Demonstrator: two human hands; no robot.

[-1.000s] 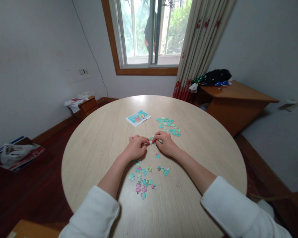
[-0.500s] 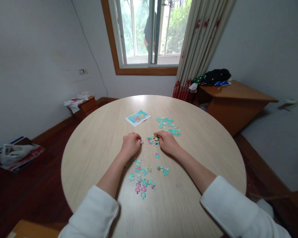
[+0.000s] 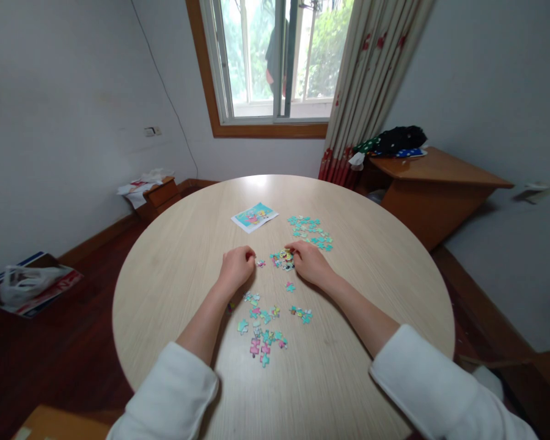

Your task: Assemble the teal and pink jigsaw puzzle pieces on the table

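My left hand (image 3: 238, 266) is closed, its fingers curled and apparently empty, just left of a small pink-and-white puzzle piece (image 3: 261, 263). That piece lies on the table, apart from the fingertips. My right hand (image 3: 310, 261) is closed at the upper right edge of a joined puzzle section (image 3: 280, 260) with yellow, teal and pink parts. Its fingers hide some of that section. Below it lies a single pink-and-teal piece (image 3: 290, 286). Nearer me are a small piece cluster (image 3: 301, 315) and several loose or joined pieces (image 3: 266, 337).
A round wooden table (image 3: 165, 269) holds everything. Beyond my hands are a printed reference picture (image 3: 255, 217) and a spread of teal pieces (image 3: 310, 232). A wooden desk (image 3: 440, 171) with cloths stands at the right, near the curtain (image 3: 366, 73). A person is visible through the window.
My left hand has drawn back slightly to the left, leaving the pink-and-white piece in full view on the table. My right hand has stayed almost still at the joined section.
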